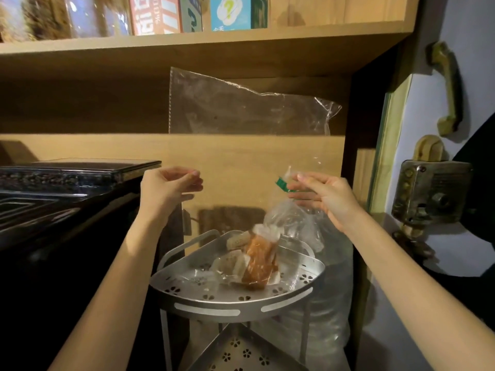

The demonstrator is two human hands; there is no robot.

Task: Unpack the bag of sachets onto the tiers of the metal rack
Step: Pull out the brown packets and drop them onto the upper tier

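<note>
Hands are raised above a metal rack [235, 301], 1 on each side of a clear plastic bag [292, 220]. The neck of the bag, marked by a green tie [281, 184], is pinched by the right hand [321, 195] between thumb and fingertips, so that the bag hangs down and rests on the top tier [187, 287] of the rack. The left hand [167, 187] is held to the left of the bag, well apart from it, with fingers curled toward the thumb; whether anything thin is pinched there cannot be told. Sachets [258, 259], 1 orange-brown and several pale, are seen inside the bag, lying toward the far right of the perforated top tier. A lower tier [235, 352] is visible beneath. A second clear bag [241, 108] leans against the back of a wooden shelf unit [187, 46] farther away. A dark cabinet [67, 188] stands at the left, and a door lock [431, 191] at the right.
</note>
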